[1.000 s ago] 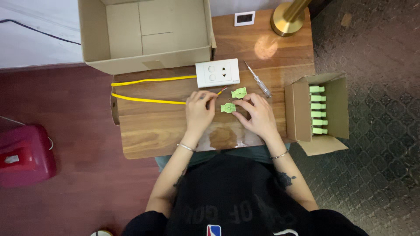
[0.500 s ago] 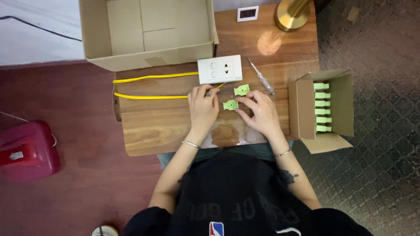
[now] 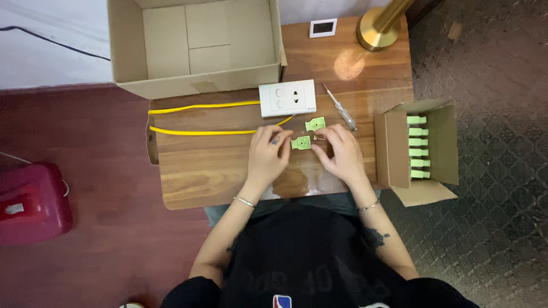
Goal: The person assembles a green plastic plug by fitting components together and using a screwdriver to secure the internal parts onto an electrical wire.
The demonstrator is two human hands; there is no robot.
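Left hand (image 3: 268, 153): grip pinching the green part (image 3: 301, 142) at its left edge, on the bench (image 3: 217, 171).
Right hand (image 3: 341, 153): fingertips pressed at its right edge.
Advice: steady the part flat; screwdriver (image 3: 339, 106) lies near.

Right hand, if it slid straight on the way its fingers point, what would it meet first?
The right hand points up and left; it would likely meet the small green plastic connector piece first, at its fingertips.
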